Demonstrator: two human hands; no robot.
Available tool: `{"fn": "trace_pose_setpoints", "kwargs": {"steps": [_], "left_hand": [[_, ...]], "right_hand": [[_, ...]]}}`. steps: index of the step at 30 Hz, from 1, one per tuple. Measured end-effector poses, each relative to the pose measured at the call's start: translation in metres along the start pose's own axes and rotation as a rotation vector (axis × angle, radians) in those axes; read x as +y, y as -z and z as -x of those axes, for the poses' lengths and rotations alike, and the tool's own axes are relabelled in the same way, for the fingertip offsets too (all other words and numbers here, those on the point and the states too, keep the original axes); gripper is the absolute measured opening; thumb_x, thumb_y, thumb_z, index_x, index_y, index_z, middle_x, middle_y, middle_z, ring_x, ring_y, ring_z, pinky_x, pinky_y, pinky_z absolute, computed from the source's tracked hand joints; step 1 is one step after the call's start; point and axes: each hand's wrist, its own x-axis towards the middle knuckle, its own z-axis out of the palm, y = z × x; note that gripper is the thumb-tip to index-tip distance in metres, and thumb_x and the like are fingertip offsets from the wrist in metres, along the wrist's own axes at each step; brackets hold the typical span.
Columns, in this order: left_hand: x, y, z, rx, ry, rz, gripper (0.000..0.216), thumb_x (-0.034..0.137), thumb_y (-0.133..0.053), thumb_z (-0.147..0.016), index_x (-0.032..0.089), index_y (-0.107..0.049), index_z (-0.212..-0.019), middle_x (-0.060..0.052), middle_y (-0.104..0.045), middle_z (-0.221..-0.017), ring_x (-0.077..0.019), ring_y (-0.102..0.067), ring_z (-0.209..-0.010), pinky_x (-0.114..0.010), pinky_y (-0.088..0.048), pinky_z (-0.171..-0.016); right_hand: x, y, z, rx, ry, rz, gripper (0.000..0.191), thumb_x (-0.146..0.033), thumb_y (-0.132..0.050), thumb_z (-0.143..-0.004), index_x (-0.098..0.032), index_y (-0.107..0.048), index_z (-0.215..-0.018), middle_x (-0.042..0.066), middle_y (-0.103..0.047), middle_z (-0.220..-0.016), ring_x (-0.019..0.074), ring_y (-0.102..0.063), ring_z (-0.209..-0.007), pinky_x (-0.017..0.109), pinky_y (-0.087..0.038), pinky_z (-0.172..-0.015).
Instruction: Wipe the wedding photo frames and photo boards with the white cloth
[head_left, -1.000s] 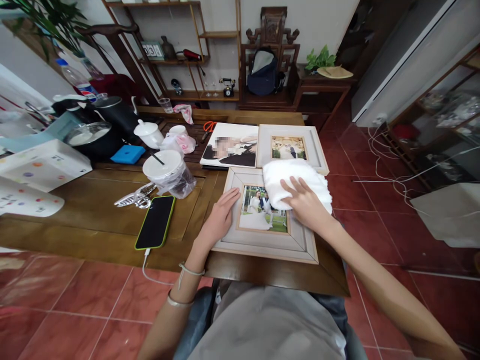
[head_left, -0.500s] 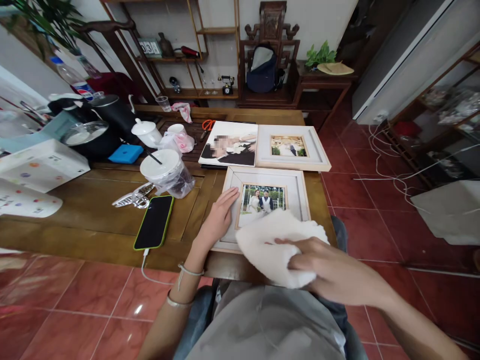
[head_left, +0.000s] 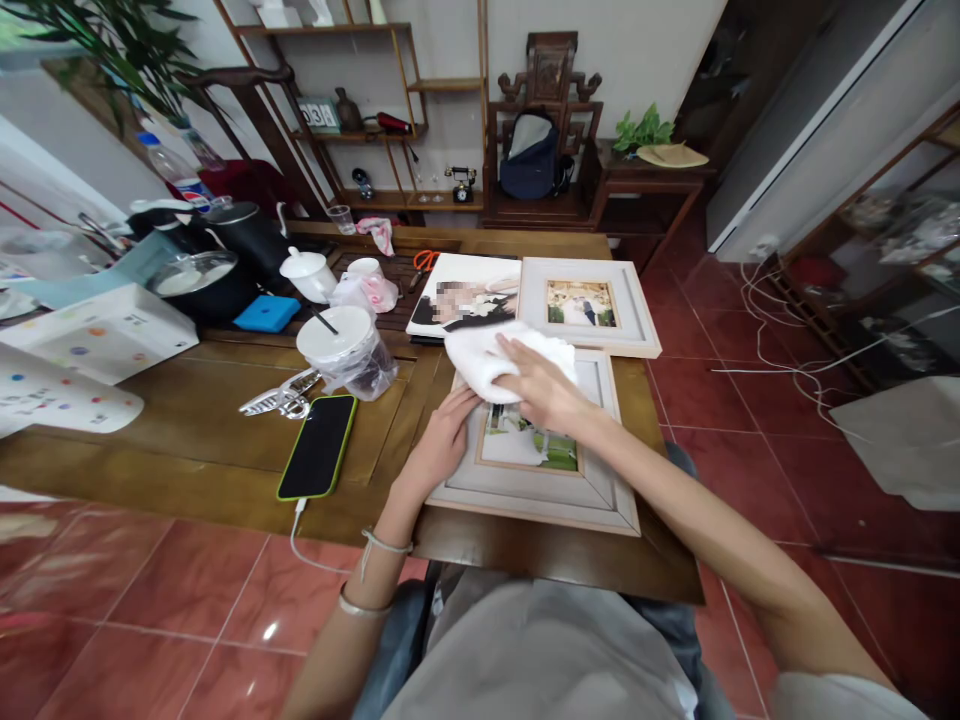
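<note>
Red floor tiles (head_left: 187,600) surround a dark wooden table (head_left: 187,420) crowded with things, seen from the head camera looking down at a seated person's arms. Nearest the person, at the table's front edge, lies a pale picture frame (head_left: 540,490) holding a photograph, flat on the wood. On its left border rests the left hand (head_left: 442,440), fingers laid flat and open against the frame, clamped on nothing. Over the frame's upper part the right hand (head_left: 544,385) presses a white cloth (head_left: 487,355) down, palm spread on top of the fabric with the fingers loosely curved over it; the cloth covers the top of the photograph and the upper left corner of the frame. Just beyond lie a second pale frame (head_left: 589,310) and, to its left, an unframed photo print (head_left: 461,300), both touching or nearly touching the near frame. Left of the hands a phone (head_left: 319,448) in a green case lies face up with a cable plugged in, near a lidded plastic cup (head_left: 341,345) in a bag. Farther back stand a white teapot (head_left: 307,272) and a blue box (head_left: 266,313).
</note>
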Motion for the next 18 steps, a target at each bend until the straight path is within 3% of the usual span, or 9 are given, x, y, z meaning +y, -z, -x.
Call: {"fn": "trace_pose_setpoints", "kwargs": {"steps": [3, 7, 14, 16, 18], "left_hand": [[0.001, 0.001, -0.001, -0.003, -0.008, 0.007, 0.064, -0.004, -0.035, -0.077, 0.017, -0.053, -0.135, -0.011, -0.053, -0.141, -0.024, -0.042, -0.137, -0.051, -0.031, -0.117], [-0.003, -0.001, 0.001, -0.005, -0.004, 0.014, 0.061, -0.003, -0.035, -0.08, 0.015, -0.053, -0.135, -0.013, -0.052, -0.142, -0.0247, -0.041, -0.138, -0.051, -0.031, -0.117], [-0.003, -0.003, 0.005, 0.009, 0.025, 0.07, 0.057, 0.001, -0.034, -0.087, 0.019, -0.052, -0.137, -0.011, -0.05, -0.145, -0.0223, -0.038, -0.14, -0.051, -0.029, -0.118], [-0.003, -0.003, 0.005, 0.012, 0.025, 0.073, 0.057, 0.0, -0.034, -0.087, 0.02, -0.052, -0.137, -0.011, -0.05, -0.145, -0.0222, -0.038, -0.141, -0.051, -0.029, -0.119], [-0.003, -0.003, 0.005, 0.009, 0.022, 0.067, 0.057, 0.0, -0.034, -0.086, 0.019, -0.051, -0.138, -0.011, -0.05, -0.145, -0.0224, -0.037, -0.141, -0.051, -0.029, -0.119]], "right_hand": [[0.0, -0.019, -0.007, -0.084, 0.029, 0.03, 0.058, 0.007, -0.054, -0.063, -0.014, -0.067, -0.115, 0.014, -0.057, -0.137, 0.0273, -0.036, -0.14, 0.041, -0.033, -0.115], [0.003, -0.019, 0.009, -0.101, -0.012, 0.071, 0.06, 0.01, -0.049, -0.065, -0.013, -0.065, -0.117, 0.017, -0.058, -0.135, 0.0288, -0.034, -0.141, 0.046, -0.032, -0.115], [0.022, 0.008, 0.064, -0.065, -0.163, 0.119, 0.055, 0.01, -0.046, -0.059, -0.017, -0.069, -0.101, 0.016, -0.055, -0.138, 0.0326, -0.047, -0.131, 0.05, -0.041, -0.107], [0.027, 0.02, 0.079, -0.041, -0.186, 0.121, 0.05, 0.009, -0.044, -0.059, -0.018, -0.069, -0.093, 0.016, -0.061, -0.128, 0.0323, -0.056, -0.122, 0.047, -0.047, -0.099], [0.033, 0.035, 0.093, -0.014, -0.189, 0.109, 0.042, 0.006, -0.042, -0.059, -0.019, -0.067, -0.081, 0.01, -0.071, -0.102, 0.0267, -0.066, -0.102, 0.037, -0.053, -0.084]]}}
